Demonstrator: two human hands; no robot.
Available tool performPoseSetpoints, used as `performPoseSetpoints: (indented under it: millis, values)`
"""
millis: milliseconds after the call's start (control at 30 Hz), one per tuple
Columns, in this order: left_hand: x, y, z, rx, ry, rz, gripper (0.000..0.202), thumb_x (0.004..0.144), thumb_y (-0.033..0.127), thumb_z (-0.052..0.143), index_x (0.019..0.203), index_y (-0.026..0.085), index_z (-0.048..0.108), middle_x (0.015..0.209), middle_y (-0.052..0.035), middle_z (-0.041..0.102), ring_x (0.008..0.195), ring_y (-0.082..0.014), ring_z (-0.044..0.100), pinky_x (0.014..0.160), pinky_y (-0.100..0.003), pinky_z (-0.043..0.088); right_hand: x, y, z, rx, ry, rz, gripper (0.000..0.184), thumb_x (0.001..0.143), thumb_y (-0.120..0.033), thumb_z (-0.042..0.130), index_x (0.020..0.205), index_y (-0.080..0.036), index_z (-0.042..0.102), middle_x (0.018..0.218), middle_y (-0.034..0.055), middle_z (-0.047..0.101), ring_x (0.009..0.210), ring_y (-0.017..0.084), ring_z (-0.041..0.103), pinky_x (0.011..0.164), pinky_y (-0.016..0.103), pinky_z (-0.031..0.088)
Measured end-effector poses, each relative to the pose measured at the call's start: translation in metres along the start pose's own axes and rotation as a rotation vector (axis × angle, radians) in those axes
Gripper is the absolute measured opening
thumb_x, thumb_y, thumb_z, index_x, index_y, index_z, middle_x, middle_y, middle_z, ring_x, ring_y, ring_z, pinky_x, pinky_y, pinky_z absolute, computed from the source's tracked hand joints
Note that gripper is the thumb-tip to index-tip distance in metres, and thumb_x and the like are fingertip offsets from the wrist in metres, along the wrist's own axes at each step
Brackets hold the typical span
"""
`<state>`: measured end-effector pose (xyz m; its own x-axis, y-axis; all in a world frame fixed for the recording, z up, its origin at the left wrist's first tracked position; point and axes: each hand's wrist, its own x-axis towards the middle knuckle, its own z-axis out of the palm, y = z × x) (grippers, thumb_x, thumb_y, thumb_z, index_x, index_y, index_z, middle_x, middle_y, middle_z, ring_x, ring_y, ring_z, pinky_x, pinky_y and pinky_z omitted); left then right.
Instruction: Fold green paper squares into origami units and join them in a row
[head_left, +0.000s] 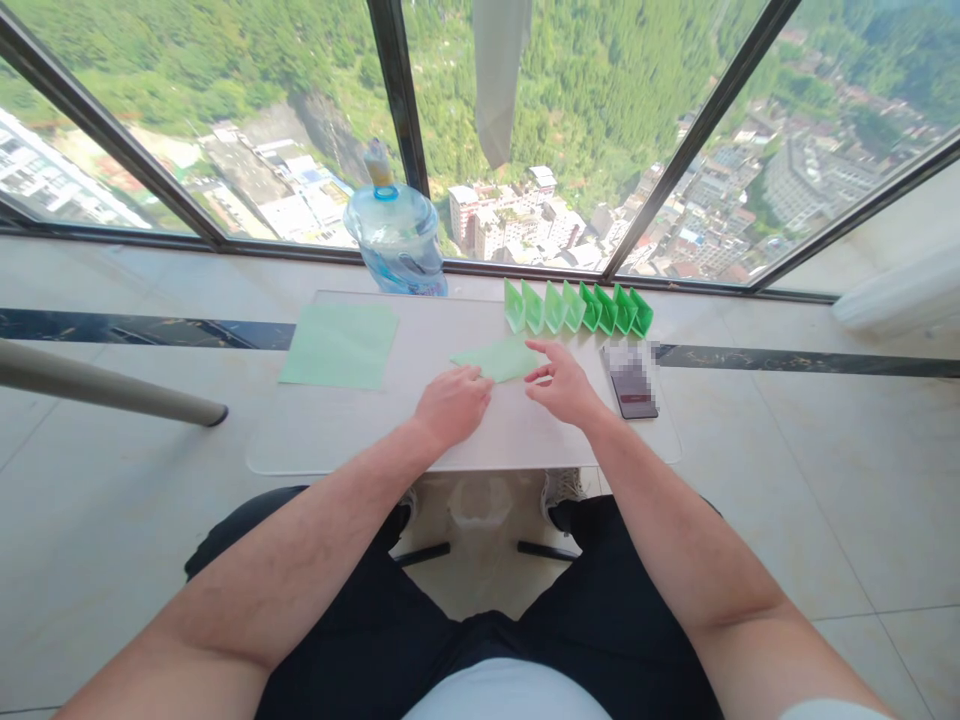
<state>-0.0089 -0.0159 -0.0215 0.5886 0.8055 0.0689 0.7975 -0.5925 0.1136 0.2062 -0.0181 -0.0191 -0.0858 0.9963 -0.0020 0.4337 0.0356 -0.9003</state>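
Observation:
A folded piece of light green paper (pixel 491 358) lies on the white table in front of me. My left hand (pixel 454 402) rests at its near left part, fingers curled together and gripping the edge there; the fingertips are partly hidden. At the paper's right end my right hand (pixel 561 385) is open, thumb and fingers apart, with the index finger over or touching the paper. Just beyond stands a row of several folded green paper pieces (pixel 555 307), pale on the left and darker on the right. A flat light green sheet (pixel 341 345) lies at the table's left side.
A phone (pixel 636 390) lies on the right of the white table (pixel 360 430). Behind the table a large clear water jug (pixel 397 240) stands by the window. A beige pole (pixel 112 385) reaches in from the left. My legs are below the near edge.

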Motion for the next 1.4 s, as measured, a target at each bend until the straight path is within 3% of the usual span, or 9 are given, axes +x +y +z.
performPoseSetpoints:
  millis: [100,233,467,633,733,933,1100,1233,1400]
  values:
    - [0.0,-0.001,0.001,0.009,0.006,0.044,0.027,0.095,0.025,0.046,0.106,0.02,0.07,0.101,-0.0109,0.066,0.097,-0.0253,0.063,0.085,-0.038,0.05,0.005,0.012,-0.006,-0.124,-0.044,-0.201,0.066,0.07,-0.006,0.054,0.134,-0.023,0.057,0.156,0.014,0.038,0.079,0.011,0.067,0.071,0.03,0.059]
    - [0.0,-0.002,0.002,0.006,-0.012,0.036,0.028,0.096,0.027,0.046,0.101,0.02,0.072,0.1,-0.0111,0.066,0.094,-0.0254,0.064,0.085,-0.039,0.05,0.01,0.021,-0.007,-0.391,0.017,-0.245,0.051,0.073,-0.004,0.052,0.12,-0.019,0.068,0.133,0.0113,0.062,0.087,0.017,0.067,0.087,0.036,0.056]
    - [0.0,0.001,0.0,0.002,-0.009,0.028,0.026,0.094,0.026,0.048,0.101,0.019,0.072,0.109,-0.0131,0.065,0.099,-0.0254,0.064,0.088,-0.039,0.049,0.007,0.011,-0.001,-0.306,0.184,0.137,0.04,0.074,-0.012,0.057,0.111,-0.018,0.071,0.107,0.0069,0.075,0.089,0.02,0.07,0.093,0.037,0.053]
    - [0.0,0.001,0.0,0.003,0.0,0.046,0.025,0.094,0.026,0.048,0.096,0.018,0.071,0.101,-0.0126,0.065,0.101,-0.0262,0.062,0.089,-0.04,0.049,0.011,0.009,-0.004,0.039,0.189,0.361,0.046,0.068,-0.015,0.062,0.114,-0.016,0.067,0.114,0.0097,0.072,0.084,0.017,0.069,0.069,0.028,0.055]
    - [-0.001,0.0,0.002,-0.001,0.015,0.057,0.025,0.094,0.025,0.048,0.102,0.019,0.071,0.102,-0.0123,0.066,0.103,-0.0268,0.062,0.09,-0.041,0.049,0.01,0.006,-0.005,0.142,0.108,0.402,0.052,0.067,-0.013,0.063,0.12,-0.016,0.063,0.101,0.0079,0.073,0.072,0.013,0.064,0.062,0.024,0.051]
    - [-0.003,-0.002,0.006,-0.016,0.033,0.081,0.03,0.094,0.025,0.051,0.116,0.022,0.071,0.112,-0.0148,0.066,0.113,-0.0291,0.06,0.098,-0.045,0.047,0.002,0.005,-0.01,-0.015,-0.166,0.06,0.085,0.068,-0.006,0.058,0.149,-0.028,0.043,0.094,-0.0009,0.071,0.062,0.008,0.055,0.064,0.022,0.047]
    - [-0.006,-0.003,0.006,-0.032,0.04,0.093,0.03,0.094,0.025,0.051,0.115,0.023,0.073,0.115,-0.0153,0.065,0.117,-0.0294,0.059,0.102,-0.047,0.047,0.0,0.013,-0.013,-0.354,-0.234,-0.184,0.056,0.07,0.001,0.05,0.115,-0.024,0.073,0.084,-0.0004,0.07,0.073,0.012,0.061,0.078,0.025,0.048]
    - [-0.006,-0.002,0.009,-0.052,0.068,0.127,0.03,0.094,0.023,0.051,0.114,0.019,0.073,0.13,-0.0159,0.059,0.127,-0.0295,0.053,0.109,-0.044,0.044,0.001,0.018,-0.013,-0.466,-0.183,-0.218,0.039,0.077,-0.002,0.054,0.101,-0.023,0.077,0.09,0.0017,0.075,0.079,0.015,0.065,0.082,0.028,0.048]
    - [-0.005,-0.002,0.01,-0.079,0.019,0.187,0.032,0.096,0.019,0.045,0.118,0.018,0.068,0.121,-0.0128,0.064,0.12,-0.0244,0.058,0.106,-0.039,0.047,0.007,0.021,-0.017,-0.49,-0.175,-0.256,0.025,0.084,-0.01,0.061,0.095,-0.024,0.079,0.095,0.0026,0.076,0.086,0.017,0.067,0.084,0.028,0.047]
